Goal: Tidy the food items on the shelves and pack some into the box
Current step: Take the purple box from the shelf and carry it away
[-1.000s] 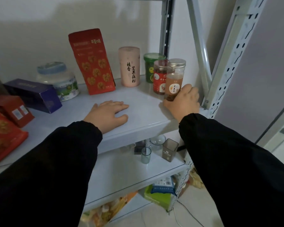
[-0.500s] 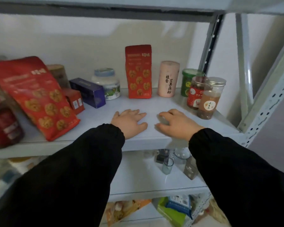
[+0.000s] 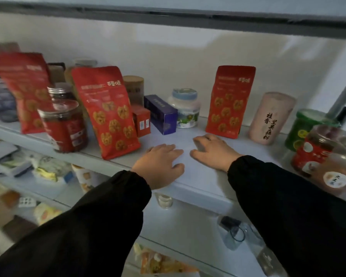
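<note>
Resting flat on the shelf (image 3: 198,188), the left hand (image 3: 160,162) and right hand (image 3: 214,152) lie side by side, near but apart, the fingers straight or loosely bent and holding nothing. Change noted: a second ago the right hand was against the amber jar (image 3: 336,172) at the shelf's right end; it has since left the jar and come to the middle. The jar stands upright well to its right, just in front of the red-label jar (image 3: 316,150). The left hand keeps its earlier place on the board. The view has swung left and brings more stock into sight. Right section, all upright: green jar (image 3: 308,128), pink canister (image 3: 271,118), red pouch (image 3: 231,100) just behind the right hand. Middle section: white tub (image 3: 185,108), purple box (image 3: 161,114) lying on its side, small red box (image 3: 142,121). Left section: second pouch (image 3: 108,110) leaning near the front edge, dark jar (image 3: 64,126) beside it, third pouch (image 3: 22,90) behind; items further left are too blurred to name. The packing box is not in view. Judgement: the right end looks settled and the hands are between steps. The crowded, leaning left cluster is the likely next concern. Nothing appears packed yet.
</note>
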A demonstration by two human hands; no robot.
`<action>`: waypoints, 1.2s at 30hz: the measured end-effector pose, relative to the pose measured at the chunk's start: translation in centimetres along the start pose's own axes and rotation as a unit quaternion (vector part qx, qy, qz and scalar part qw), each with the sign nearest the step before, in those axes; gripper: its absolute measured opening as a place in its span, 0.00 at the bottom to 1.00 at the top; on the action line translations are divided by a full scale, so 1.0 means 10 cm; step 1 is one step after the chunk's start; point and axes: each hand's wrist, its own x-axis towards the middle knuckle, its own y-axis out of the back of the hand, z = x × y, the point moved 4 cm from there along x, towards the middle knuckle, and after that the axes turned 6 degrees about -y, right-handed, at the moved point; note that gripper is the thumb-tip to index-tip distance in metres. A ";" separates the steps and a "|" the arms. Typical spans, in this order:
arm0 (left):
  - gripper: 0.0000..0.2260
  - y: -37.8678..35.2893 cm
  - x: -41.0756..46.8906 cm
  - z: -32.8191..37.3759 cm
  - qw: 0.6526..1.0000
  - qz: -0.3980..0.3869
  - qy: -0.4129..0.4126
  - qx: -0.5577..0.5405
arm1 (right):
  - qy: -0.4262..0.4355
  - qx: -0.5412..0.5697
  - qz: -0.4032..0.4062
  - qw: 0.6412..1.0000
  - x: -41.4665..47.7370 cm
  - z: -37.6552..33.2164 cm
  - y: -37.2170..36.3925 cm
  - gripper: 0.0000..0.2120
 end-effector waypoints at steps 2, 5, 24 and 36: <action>0.26 -0.01 -0.01 -0.01 0.999 0.039 0.022 -0.019 | 0.019 0.032 0.021 0.999 0.12 -0.13 0.00 0.32; 0.24 -0.01 -0.04 -0.01 0.995 0.090 0.045 -0.022 | 0.030 0.109 0.060 0.992 0.29 -0.31 -0.01 0.27; 0.23 0.02 -0.09 0.05 0.994 0.105 0.034 -0.020 | 0.078 0.161 0.233 0.956 0.55 -0.82 0.05 0.23; 0.21 0.03 -0.09 -0.02 0.993 0.114 0.004 -0.029 | -0.005 0.317 0.252 0.914 -0.08 -0.28 0.12 0.19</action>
